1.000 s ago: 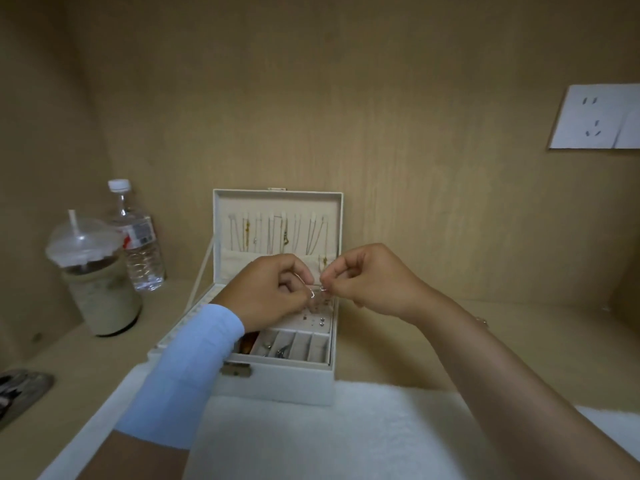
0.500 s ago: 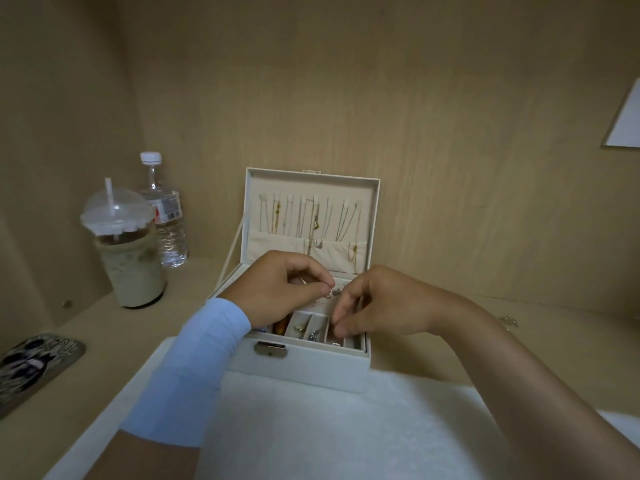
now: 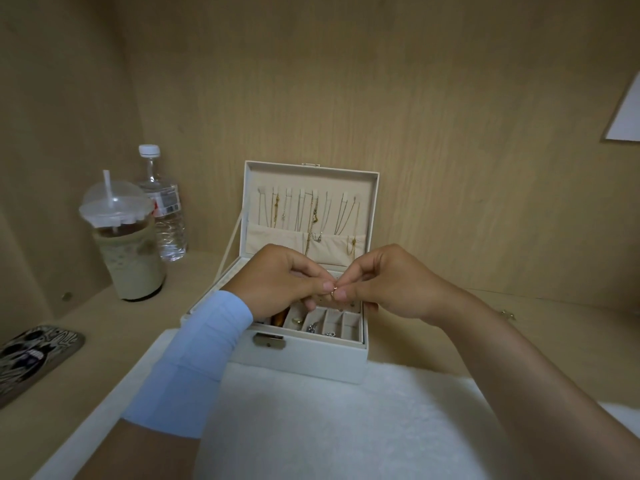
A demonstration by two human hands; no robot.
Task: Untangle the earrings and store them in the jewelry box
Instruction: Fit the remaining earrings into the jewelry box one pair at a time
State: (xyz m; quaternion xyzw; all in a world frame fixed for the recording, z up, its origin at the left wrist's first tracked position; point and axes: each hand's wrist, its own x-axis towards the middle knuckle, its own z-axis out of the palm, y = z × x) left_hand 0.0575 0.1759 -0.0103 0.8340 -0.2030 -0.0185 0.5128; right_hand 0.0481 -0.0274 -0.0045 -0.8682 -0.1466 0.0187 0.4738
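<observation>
A white jewelry box [image 3: 311, 362] stands open in the middle of the shelf, its lid upright with thin chains hanging inside. Small compartments at its front hold several little pieces. Above the box, my left hand [image 3: 280, 282] and my right hand [image 3: 391, 282] meet fingertip to fingertip. Both pinch a tiny gold earring [image 3: 334, 289] between thumb and forefinger. The earring is too small to tell how it is tangled. My left wrist wears a light blue sleeve.
An iced drink in a plastic cup with a straw [image 3: 126, 244] and a water bottle [image 3: 164, 206] stand at the left. A phone in a patterned case [image 3: 33, 358] lies at the left edge. A white fluffy cloth [image 3: 329, 427] covers the shelf in front of the box.
My right hand dipped into the box's front compartments half a second ago and has come back up. Both hands now pinch a gold earring above the box. The view has shifted right.
</observation>
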